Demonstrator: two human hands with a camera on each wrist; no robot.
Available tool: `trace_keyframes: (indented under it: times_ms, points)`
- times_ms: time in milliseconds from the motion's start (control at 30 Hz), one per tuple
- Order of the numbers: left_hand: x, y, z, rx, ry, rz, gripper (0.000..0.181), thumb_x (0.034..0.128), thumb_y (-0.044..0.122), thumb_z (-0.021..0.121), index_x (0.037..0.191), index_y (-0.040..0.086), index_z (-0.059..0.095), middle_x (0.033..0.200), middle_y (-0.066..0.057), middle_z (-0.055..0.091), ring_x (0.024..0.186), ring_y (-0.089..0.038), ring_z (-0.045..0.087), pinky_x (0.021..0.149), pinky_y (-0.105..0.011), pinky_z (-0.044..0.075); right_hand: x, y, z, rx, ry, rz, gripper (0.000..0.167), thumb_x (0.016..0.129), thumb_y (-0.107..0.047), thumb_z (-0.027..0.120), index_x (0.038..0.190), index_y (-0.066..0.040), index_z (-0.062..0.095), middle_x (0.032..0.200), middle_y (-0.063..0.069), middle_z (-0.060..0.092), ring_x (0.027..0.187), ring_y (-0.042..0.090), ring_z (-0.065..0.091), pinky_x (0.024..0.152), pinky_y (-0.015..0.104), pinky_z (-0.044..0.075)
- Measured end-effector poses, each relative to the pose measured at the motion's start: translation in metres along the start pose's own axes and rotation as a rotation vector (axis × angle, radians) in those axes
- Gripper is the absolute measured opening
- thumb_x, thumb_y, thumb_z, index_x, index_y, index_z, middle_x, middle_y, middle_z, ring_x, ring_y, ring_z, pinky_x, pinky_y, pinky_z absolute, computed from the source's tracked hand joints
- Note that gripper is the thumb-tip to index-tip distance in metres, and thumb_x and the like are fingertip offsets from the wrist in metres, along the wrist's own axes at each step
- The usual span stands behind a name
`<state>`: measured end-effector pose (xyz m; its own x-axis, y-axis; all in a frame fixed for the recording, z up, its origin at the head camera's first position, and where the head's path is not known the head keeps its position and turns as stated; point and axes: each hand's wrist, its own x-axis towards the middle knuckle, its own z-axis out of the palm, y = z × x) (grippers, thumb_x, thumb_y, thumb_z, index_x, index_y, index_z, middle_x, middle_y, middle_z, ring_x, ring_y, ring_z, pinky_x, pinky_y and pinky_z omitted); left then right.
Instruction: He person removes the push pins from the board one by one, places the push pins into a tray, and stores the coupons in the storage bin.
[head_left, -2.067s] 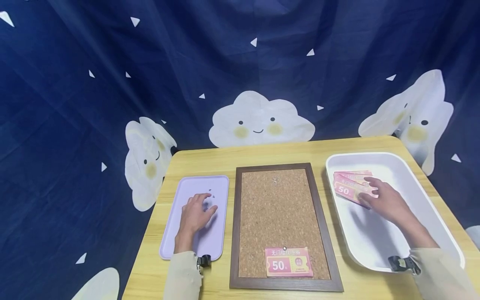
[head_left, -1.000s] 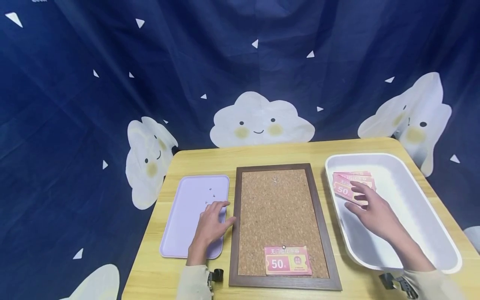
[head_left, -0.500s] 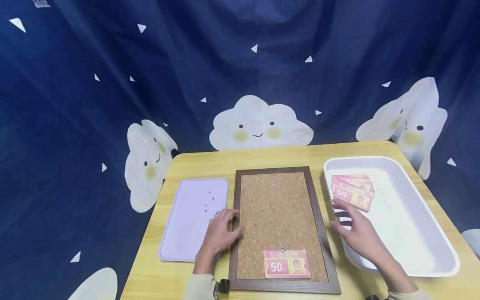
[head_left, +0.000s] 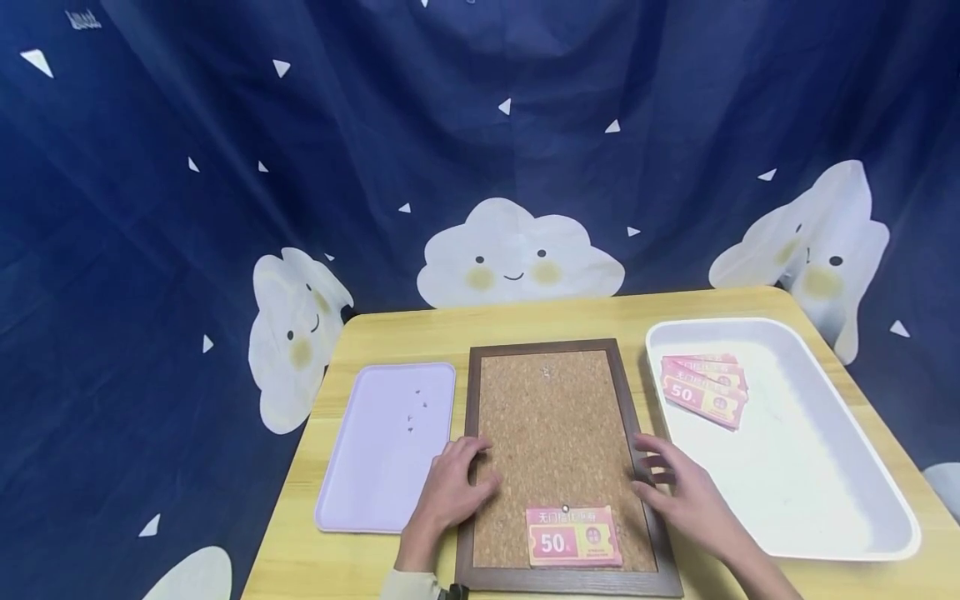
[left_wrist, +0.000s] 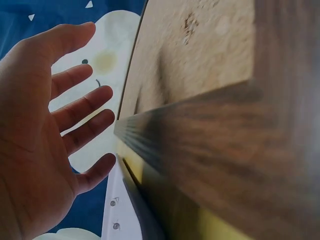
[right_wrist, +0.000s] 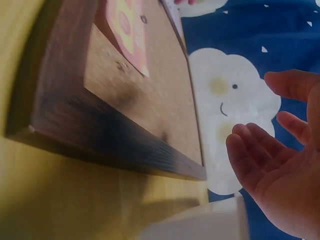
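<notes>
Between my two hands lies a framed cork board (head_left: 555, 450) with a dark brown wooden frame. A pink and yellow coupon (head_left: 573, 537) marked 50 is fixed near its lower edge by a small pushpin (head_left: 566, 507). My left hand (head_left: 453, 487) hovers over the frame's left side, fingers spread and holding nothing, as the left wrist view also shows. My right hand (head_left: 686, 496) is above the right side of the frame, its fingers loosely bent around nothing. In the right wrist view, the right hand (right_wrist: 280, 150) stands apart from the frame (right_wrist: 125, 135).
A lilac tray (head_left: 352, 492) with several small pins (head_left: 410, 418) stands left of the board. To the right, a deep white tray (head_left: 810, 500) holds a few fanned pink coupons (head_left: 705, 398). A dark blue cloud-printed curtain (head_left: 555, 150) hangs behind the wooden table (head_left: 420, 321).
My left hand has moved right from over the lilac tray to the board's left side. My right hand has left the white tray's coupons and come to the board's right side.
</notes>
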<state>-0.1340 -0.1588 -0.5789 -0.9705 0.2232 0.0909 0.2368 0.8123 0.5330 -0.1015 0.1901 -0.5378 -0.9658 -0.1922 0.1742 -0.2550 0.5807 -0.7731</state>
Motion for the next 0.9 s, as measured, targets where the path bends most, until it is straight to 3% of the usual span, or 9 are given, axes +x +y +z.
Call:
trace_keyframes:
  times_ms: [167,333,633,900]
  points:
    - [-0.004,0.003,0.006,0.015,-0.001,0.015,0.048,0.0784,0.043,0.071,0.121,0.026,0.061,0.121,0.009,0.062,0.113,-0.014,0.057,0.095,-0.044,0.043,-0.004,0.001,0.01,0.011,-0.018,0.001,0.061,0.077,-0.004,0.077,0.132,-0.007,0.051,0.128,0.012,0.061,0.099,0.022,0.066,0.078,0.03,0.057]
    - [-0.005,0.005,0.011,0.04,-0.004,0.03,0.048,0.0785,0.046,0.071,0.121,0.027,0.061,0.121,0.01,0.062,0.112,-0.013,0.056,0.093,-0.041,0.043,-0.005,0.001,0.016,0.035,-0.035,0.019,0.061,0.076,-0.002,0.076,0.132,-0.005,0.051,0.127,0.013,0.061,0.1,0.026,0.066,0.078,0.032,0.057]
    - [-0.008,0.011,0.015,0.072,-0.032,0.038,0.049,0.08,0.049,0.068,0.123,0.028,0.06,0.126,0.008,0.06,0.119,-0.014,0.054,0.105,-0.046,0.036,-0.011,-0.002,0.021,0.059,-0.097,0.079,0.062,0.076,-0.005,0.076,0.132,-0.005,0.05,0.127,0.013,0.061,0.102,0.029,0.065,0.078,0.034,0.057]
    - [-0.009,0.019,0.015,0.08,-0.052,0.086,0.049,0.0796,0.049,0.068,0.123,0.026,0.061,0.122,0.01,0.061,0.113,-0.012,0.054,0.094,-0.039,0.041,-0.017,-0.002,0.029,0.027,-0.129,0.096,0.06,0.075,-0.009,0.079,0.13,-0.011,0.053,0.122,0.007,0.064,0.1,0.024,0.066,0.077,0.029,0.056]
